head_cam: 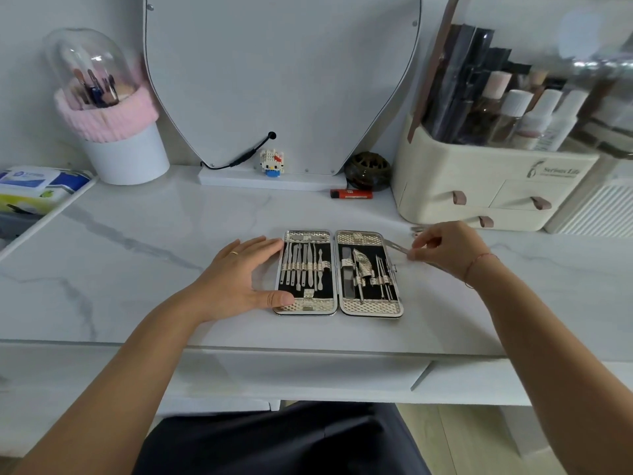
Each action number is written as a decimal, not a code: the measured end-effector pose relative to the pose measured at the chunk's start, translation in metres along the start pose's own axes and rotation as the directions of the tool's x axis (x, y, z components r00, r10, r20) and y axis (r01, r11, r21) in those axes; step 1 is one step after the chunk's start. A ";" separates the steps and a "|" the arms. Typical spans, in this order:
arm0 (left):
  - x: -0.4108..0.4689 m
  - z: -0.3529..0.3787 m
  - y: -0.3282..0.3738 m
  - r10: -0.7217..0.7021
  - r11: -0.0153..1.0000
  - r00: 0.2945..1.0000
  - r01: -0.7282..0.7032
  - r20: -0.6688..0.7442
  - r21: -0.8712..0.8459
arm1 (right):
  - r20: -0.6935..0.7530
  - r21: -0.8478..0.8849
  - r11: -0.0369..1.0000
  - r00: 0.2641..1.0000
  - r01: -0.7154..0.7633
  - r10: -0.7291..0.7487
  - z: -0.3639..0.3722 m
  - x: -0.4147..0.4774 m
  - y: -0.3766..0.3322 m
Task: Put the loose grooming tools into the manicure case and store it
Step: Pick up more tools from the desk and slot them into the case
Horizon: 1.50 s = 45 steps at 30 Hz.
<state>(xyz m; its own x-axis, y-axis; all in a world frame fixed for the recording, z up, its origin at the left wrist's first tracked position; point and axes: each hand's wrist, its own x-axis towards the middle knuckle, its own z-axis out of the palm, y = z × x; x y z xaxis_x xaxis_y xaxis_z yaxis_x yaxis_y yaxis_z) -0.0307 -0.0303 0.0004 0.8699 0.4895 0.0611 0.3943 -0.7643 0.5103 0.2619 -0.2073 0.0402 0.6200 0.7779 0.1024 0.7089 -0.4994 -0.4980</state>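
While the flat left hand (245, 279) steadies the open case (338, 273) at centre frame, the right hand (445, 248) pinches a tool (397, 247), apparently for slotting in.

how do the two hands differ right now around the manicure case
The left hand rests open, fingers straight, against the manicure case's left edge and holds nothing; the right hand pinches a thin metal tool by the case's right edge. The left hand wears a ring, the right wrist a red thread. Both flank the open case.
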 end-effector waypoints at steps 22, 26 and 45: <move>0.000 -0.001 0.002 -0.003 1.000 1.000 0.003 0.002 0.000 | 0.179 -0.115 0.993 0.983 -0.011 0.031 -0.007 0.010 -0.018; 0.000 -0.001 0.001 -0.009 1.000 1.000 0.009 0.007 0.002 | 0.188 -0.074 0.997 0.982 0.003 0.011 -0.005 0.010 -0.021; 0.000 -0.001 0.002 -0.011 1.000 1.000 0.011 0.020 0.004 | 0.318 0.649 0.752 0.940 -0.119 -0.125 0.043 0.039 -0.100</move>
<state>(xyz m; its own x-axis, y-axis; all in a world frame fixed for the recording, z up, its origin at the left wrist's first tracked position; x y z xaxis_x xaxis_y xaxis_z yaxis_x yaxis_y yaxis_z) -0.0300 -0.0309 0.0025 0.8713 0.4893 0.0382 0.4048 -0.7605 0.5077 0.2010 -0.1104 0.0564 0.3866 0.9150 -0.1155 0.2407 -0.2209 -0.9451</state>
